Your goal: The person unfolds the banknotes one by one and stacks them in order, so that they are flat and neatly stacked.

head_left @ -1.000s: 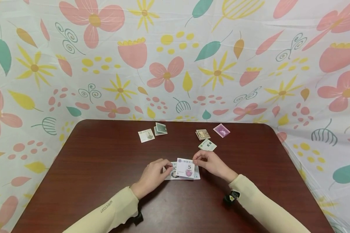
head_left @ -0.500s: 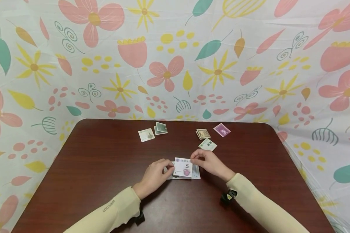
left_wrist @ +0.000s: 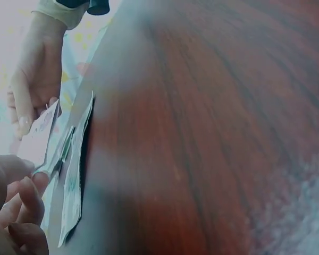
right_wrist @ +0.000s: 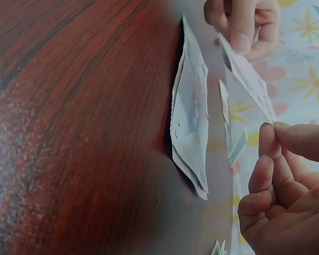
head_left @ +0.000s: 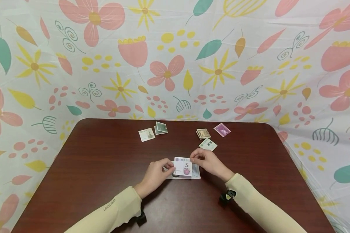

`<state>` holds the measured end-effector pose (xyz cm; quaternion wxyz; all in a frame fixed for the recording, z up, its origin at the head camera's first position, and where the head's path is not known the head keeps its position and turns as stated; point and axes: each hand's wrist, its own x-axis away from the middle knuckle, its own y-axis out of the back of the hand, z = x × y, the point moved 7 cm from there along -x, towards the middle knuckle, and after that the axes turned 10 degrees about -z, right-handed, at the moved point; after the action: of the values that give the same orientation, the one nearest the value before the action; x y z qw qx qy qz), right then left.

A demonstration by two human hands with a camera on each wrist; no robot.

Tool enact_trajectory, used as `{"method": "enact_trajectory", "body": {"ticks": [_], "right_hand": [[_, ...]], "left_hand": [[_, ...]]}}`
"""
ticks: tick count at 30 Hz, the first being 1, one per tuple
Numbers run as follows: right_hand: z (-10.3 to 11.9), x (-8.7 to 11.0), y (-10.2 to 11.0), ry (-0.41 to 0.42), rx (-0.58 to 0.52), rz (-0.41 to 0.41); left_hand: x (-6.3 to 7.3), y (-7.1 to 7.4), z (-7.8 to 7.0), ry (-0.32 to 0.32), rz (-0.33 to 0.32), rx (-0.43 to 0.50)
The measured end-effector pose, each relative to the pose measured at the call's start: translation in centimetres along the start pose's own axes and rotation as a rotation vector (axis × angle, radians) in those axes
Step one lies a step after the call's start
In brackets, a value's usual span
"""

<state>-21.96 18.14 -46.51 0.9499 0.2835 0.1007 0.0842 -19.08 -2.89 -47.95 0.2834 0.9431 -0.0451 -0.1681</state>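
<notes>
A purple-and-white banknote marked 5 (head_left: 183, 166) is held between my two hands, a little above the table. My left hand (head_left: 156, 173) pinches its left edge with thumb and forefinger. At its upper right corner my right hand (head_left: 211, 163) pinches it, the other fingers loosely curled in the right wrist view. Beneath it a pale bluish folded banknote (head_left: 196, 173) lies on the table, partly covered. In the right wrist view the lower banknote (right_wrist: 191, 117) shows folded layers, apart from the raised note (right_wrist: 250, 79).
Toward the back left of the dark wooden table (head_left: 105, 155) lie a pale note marked 1 (head_left: 146, 134) and a folded green note (head_left: 161, 128). Back right are a folded brown note (head_left: 203, 133), a purple note (head_left: 222, 129) and a pale green note (head_left: 208, 144). A flowered cloth (head_left: 166, 74) hangs behind.
The note marked 5 has shifted slightly left with my right hand. My left hand has moved slightly right and now pinches its left edge, and the lower note's printed number is covered.
</notes>
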Motion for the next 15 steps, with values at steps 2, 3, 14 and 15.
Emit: {"method": "enact_trajectory", "body": {"ticks": [2,3,14,15], "right_hand": [[0.01,0.00,0.02,-0.004,0.003,-0.006],[0.02,0.00,0.03,-0.006,0.004,-0.008],[0.16,0.01,-0.09,-0.005,0.001,-0.006],[0.18,0.00,-0.12,-0.004,-0.002,-0.004]], "left_hand": [[-0.06,0.05,0.08,0.009,-0.012,0.004],[-0.09,0.07,0.08,0.006,-0.017,0.004],[-0.20,-0.04,0.32,0.042,0.003,0.153],[-0.22,-0.10,0.47,0.066,0.011,0.176]]}}
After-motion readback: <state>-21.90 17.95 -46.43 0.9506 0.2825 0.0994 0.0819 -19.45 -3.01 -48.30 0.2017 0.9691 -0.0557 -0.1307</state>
